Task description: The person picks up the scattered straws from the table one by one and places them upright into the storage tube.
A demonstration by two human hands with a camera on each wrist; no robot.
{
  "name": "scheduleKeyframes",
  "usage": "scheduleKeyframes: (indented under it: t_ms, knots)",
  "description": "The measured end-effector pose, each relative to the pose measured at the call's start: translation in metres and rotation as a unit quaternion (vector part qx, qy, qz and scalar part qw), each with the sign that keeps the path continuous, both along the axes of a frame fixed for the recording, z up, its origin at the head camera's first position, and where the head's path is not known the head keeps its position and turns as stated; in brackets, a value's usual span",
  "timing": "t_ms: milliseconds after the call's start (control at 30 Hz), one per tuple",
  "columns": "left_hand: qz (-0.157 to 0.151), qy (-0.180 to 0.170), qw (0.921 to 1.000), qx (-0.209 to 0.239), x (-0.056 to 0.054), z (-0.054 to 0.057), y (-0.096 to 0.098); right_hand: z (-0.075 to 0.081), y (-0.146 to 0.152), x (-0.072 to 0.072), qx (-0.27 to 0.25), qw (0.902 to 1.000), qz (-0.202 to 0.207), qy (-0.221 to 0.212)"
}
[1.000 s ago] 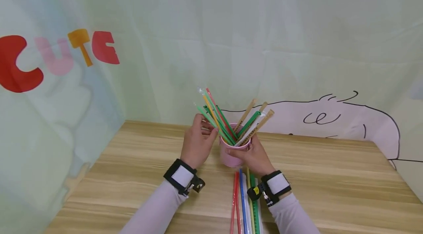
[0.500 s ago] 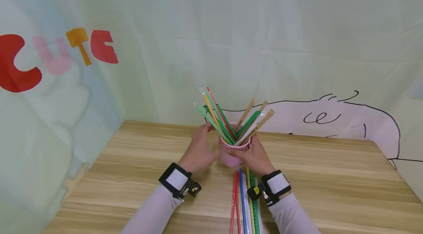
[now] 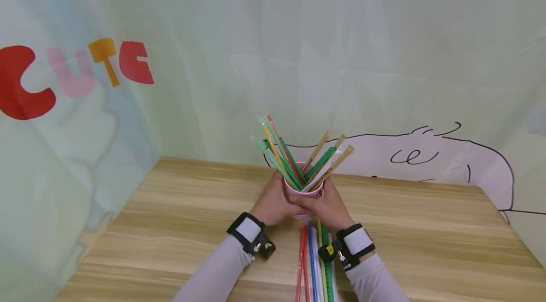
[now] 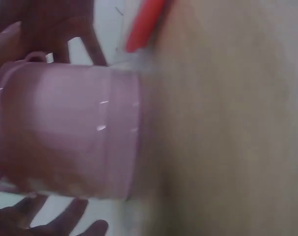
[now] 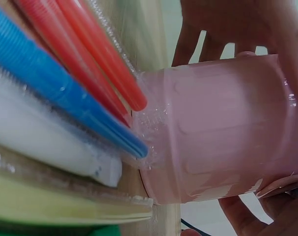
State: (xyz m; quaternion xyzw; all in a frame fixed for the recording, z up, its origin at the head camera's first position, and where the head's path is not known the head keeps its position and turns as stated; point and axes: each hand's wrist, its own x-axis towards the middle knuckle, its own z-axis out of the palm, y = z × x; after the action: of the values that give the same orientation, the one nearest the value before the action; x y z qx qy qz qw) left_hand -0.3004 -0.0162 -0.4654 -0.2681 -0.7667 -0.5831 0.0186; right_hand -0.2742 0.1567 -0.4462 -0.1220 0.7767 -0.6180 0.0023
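A small pink bucket (image 4: 70, 128) stands upright, packed with drinking straws (image 3: 281, 155) in green, red, orange, white and brown wrappers that fan out above its rim. My left hand (image 3: 272, 203) grips its left side, and my right hand (image 3: 328, 205) grips the right side with the thumb across the front. In the right wrist view the bucket wall (image 5: 222, 128) sits between spread fingers of both hands. Loose wrapped straws lie in a row right in front of the bucket: red straws (image 5: 97, 54), a blue straw (image 5: 65, 91), a white one (image 5: 50, 132), and yellow and green ones.
The wooden table (image 3: 183, 216) reaches back to a printed cloth backdrop (image 3: 273, 55) with coloured letters at the left and a line drawing at the right. Both wrists carry strapped-on cameras, which hang close over the table near the loose straws.
My left hand has come down from the straws at the bucket's left and now grips its side. The right hand has kept its hold on the bucket.
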Motion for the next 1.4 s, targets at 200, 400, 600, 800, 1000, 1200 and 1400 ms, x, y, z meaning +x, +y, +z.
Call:
scheduleKeyframes:
  t_ms: [200, 400, 600, 800, 1000, 1200, 1400]
  knots:
    - [0.049, -0.004, 0.9987, -0.01, 0.005, -0.004, 0.003, 0.001, -0.003, 0.001, 0.011, 0.9998, -0.003, 0.013]
    - [0.059, 0.0, 0.9982, -0.014, 0.008, 0.0, 0.005, 0.006, -0.002, 0.003, 0.027, 0.9994, 0.002, 0.021]
    - [0.049, -0.018, 0.9986, -0.009, 0.008, 0.001, 0.007, 0.007, 0.001, 0.002, 0.031, 0.9991, 0.014, 0.024]
    - [0.064, -0.028, 0.997, -0.033, 0.011, 0.001, 0.009, 0.015, 0.009, 0.01, 0.079, 0.9967, 0.005, 0.014]
    - [0.06, -0.05, 0.9962, -0.038, 0.014, 0.002, 0.012, 0.03, 0.029, 0.033, 0.202, 0.976, -0.059, -0.055]
    - [0.064, -0.058, 0.9954, -0.042, 0.012, 0.004, 0.01, 0.04, 0.048, 0.063, 0.268, 0.9591, -0.072, -0.056]
    - [0.065, -0.055, 0.9954, -0.044, 0.011, 0.002, 0.007, 0.031, 0.052, 0.085, 0.322, 0.9405, -0.08, -0.071]
